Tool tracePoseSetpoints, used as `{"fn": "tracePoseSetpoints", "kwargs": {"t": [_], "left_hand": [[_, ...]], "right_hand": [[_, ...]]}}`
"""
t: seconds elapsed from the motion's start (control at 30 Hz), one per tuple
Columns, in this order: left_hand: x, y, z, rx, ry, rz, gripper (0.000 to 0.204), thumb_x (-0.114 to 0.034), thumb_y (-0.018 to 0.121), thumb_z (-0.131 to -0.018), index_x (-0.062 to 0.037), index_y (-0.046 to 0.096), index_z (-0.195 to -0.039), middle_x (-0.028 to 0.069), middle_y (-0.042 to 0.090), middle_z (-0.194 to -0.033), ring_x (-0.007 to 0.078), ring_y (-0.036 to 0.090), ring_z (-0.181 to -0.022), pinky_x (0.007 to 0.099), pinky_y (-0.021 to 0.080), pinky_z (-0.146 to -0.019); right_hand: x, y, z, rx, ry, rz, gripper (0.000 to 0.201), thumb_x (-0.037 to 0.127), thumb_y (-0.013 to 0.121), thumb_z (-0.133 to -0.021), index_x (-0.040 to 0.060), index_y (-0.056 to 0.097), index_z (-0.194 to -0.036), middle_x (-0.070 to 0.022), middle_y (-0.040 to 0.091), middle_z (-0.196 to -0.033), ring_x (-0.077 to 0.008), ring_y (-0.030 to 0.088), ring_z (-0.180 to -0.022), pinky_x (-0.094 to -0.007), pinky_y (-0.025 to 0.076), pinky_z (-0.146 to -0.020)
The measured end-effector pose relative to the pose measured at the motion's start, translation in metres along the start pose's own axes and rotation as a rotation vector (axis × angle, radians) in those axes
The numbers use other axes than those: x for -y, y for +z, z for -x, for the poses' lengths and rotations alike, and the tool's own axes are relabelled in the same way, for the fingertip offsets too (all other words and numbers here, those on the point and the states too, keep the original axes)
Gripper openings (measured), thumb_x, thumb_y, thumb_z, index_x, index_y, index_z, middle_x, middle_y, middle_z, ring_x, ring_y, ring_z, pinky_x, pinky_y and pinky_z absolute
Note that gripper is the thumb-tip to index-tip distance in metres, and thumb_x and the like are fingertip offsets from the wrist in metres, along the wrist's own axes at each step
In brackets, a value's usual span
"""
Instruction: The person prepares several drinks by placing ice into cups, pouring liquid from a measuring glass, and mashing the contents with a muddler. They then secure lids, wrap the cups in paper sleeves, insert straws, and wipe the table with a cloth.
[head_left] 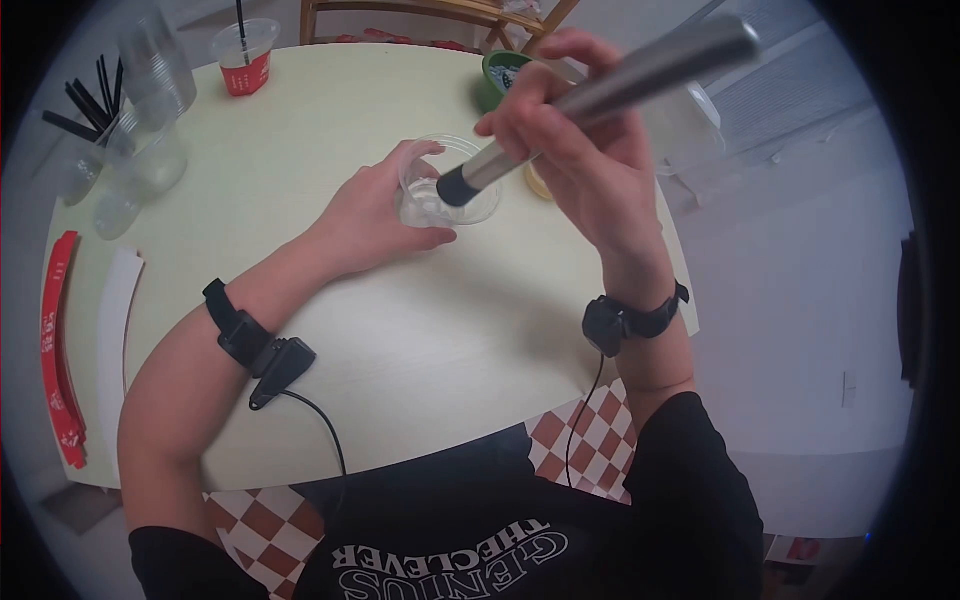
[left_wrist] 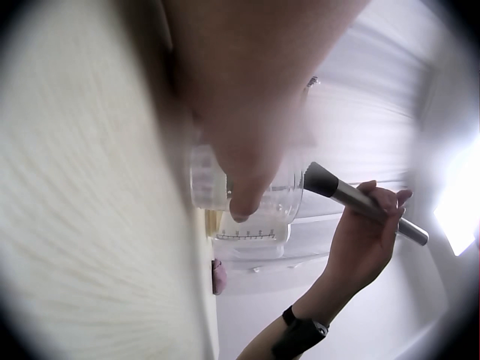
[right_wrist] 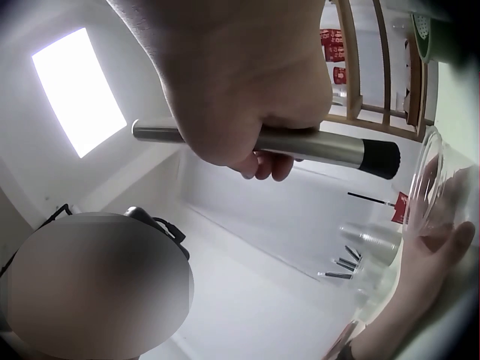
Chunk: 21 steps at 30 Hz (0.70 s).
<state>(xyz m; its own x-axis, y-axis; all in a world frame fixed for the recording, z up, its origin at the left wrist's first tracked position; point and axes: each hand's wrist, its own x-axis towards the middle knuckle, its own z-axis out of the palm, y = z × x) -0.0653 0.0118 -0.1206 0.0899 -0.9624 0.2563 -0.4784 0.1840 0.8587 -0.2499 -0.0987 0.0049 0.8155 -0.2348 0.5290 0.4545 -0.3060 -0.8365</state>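
My left hand holds a clear plastic cup upright on the table, with the thumb on the near side and fingers round the far side. Clear lumps like ice show at the bottom of the cup. High on the right, my right hand grips a steel muddler by its shaft, tilted down to the left. Its black toothed head hangs just above the cup's mouth in the left wrist view. The right wrist view shows the muddler pointing toward the cup rim.
A green bowl stands behind my right hand. Farther left are a red-labelled cup, stacked clear cups and black straws. Red strips and a white strip lie at the left edge. A scaled clear container stands beyond the cup.
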Motion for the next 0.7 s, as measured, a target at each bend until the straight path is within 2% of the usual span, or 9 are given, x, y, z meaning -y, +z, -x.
{"fn": "tracePoseSetpoints", "kwargs": {"t": [0.07, 0.17, 0.2, 0.3, 0.4, 0.43, 0.6, 0.67, 0.7], "left_hand": [[0.004, 0.002, -0.001, -0.021, 0.041, -0.025, 0.086, -0.031, 0.092, -0.08, -0.008, 0.047, -0.15, 0.018, 0.075, -0.125, 0.038, 0.073, -0.117, 0.0452, 0.056, -0.102], [-0.003, -0.004, 0.002, 0.05, -0.067, 0.006, 0.083, -0.031, 0.092, -0.08, -0.0082, 0.05, -0.148, 0.0163, 0.074, -0.124, 0.0363, 0.073, -0.117, 0.0443, 0.056, -0.101], [-0.003, -0.003, 0.002, 0.047, -0.072, 0.007, 0.083, -0.031, 0.092, -0.08, -0.0082, 0.05, -0.148, 0.0163, 0.074, -0.124, 0.0363, 0.073, -0.117, 0.0443, 0.056, -0.101], [0.003, 0.0, 0.0, 0.01, -0.039, 0.018, 0.078, -0.03, 0.092, -0.079, -0.0079, 0.053, -0.143, 0.0165, 0.074, -0.121, 0.0349, 0.073, -0.114, 0.0434, 0.057, -0.099], [0.013, 0.005, -0.002, -0.045, 0.062, 0.06, 0.075, -0.031, 0.092, -0.079, -0.0086, 0.054, -0.141, 0.0163, 0.074, -0.121, 0.0336, 0.073, -0.113, 0.0435, 0.057, -0.098], [0.012, 0.003, -0.001, -0.013, 0.065, 0.023, 0.074, -0.031, 0.092, -0.079, -0.0094, 0.055, -0.14, 0.0158, 0.074, -0.122, 0.0337, 0.073, -0.114, 0.044, 0.057, -0.099], [0.001, -0.001, 0.001, 0.042, -0.033, 0.035, 0.072, -0.032, 0.092, -0.08, -0.0114, 0.055, -0.138, 0.0146, 0.073, -0.128, 0.0342, 0.072, -0.118, 0.0456, 0.056, -0.103], [0.005, 0.002, 0.001, -0.015, -0.003, -0.009, 0.071, -0.031, 0.092, -0.079, -0.0114, 0.056, -0.137, 0.0146, 0.074, -0.128, 0.0348, 0.073, -0.117, 0.0459, 0.056, -0.103], [0.005, 0.0, 0.001, -0.018, -0.004, -0.008, 0.071, -0.031, 0.092, -0.079, -0.0114, 0.056, -0.137, 0.0146, 0.074, -0.128, 0.0348, 0.073, -0.117, 0.0459, 0.056, -0.103]], "right_hand": [[-0.016, 0.011, -0.007, 0.009, 0.054, -0.098, 0.031, 0.014, 0.063, -0.111, 0.0049, 0.052, -0.138, -0.0046, 0.062, -0.093, -0.0133, 0.061, -0.088, -0.037, 0.055, -0.089], [-0.043, 0.017, -0.014, 0.026, 0.095, -0.299, 0.021, 0.025, 0.063, -0.112, 0.0059, 0.059, -0.119, -0.0034, 0.06, -0.087, -0.011, 0.058, -0.082, -0.0344, 0.053, -0.08], [-0.045, 0.018, -0.016, 0.03, 0.098, -0.303, 0.021, 0.025, 0.063, -0.112, 0.0059, 0.059, -0.119, -0.0034, 0.06, -0.087, -0.011, 0.058, -0.082, -0.0344, 0.053, -0.08], [-0.046, 0.021, -0.023, -0.197, 0.124, -0.051, 0.047, 0.035, 0.067, -0.11, 0.0078, 0.057, -0.073, 0.0013, 0.05, -0.062, -0.0088, 0.043, -0.057, -0.0286, 0.043, -0.056], [-0.028, 0.022, -0.027, -0.192, 0.347, 0.105, 0.052, 0.037, 0.069, -0.108, 0.0091, 0.055, -0.067, 0.0018, 0.049, -0.058, -0.0082, 0.042, -0.053, -0.0275, 0.038, -0.052], [-0.024, 0.025, -0.028, -0.086, 0.408, -0.017, 0.051, 0.037, 0.07, -0.107, 0.0092, 0.055, -0.067, 0.0019, 0.049, -0.058, -0.0073, 0.043, -0.053, -0.0278, 0.037, -0.052], [-0.04, 0.036, -0.031, -0.216, 0.202, -0.078, 0.051, 0.034, 0.072, -0.106, 0.0105, 0.052, -0.066, 0.0029, 0.047, -0.058, -0.0071, 0.04, -0.053, -0.0281, 0.035, -0.052], [-0.031, 0.028, -0.034, -0.218, 0.359, 0.146, 0.049, 0.032, 0.072, -0.106, 0.0103, 0.053, -0.067, 0.0013, 0.051, -0.06, -0.0083, 0.043, -0.054, -0.0285, 0.036, -0.053], [-0.027, 0.026, -0.032, -0.143, 0.443, 0.02, 0.048, 0.03, 0.071, -0.106, 0.0098, 0.052, -0.068, 0.0011, 0.052, -0.061, -0.0082, 0.044, -0.055, -0.0287, 0.037, -0.054]]}}
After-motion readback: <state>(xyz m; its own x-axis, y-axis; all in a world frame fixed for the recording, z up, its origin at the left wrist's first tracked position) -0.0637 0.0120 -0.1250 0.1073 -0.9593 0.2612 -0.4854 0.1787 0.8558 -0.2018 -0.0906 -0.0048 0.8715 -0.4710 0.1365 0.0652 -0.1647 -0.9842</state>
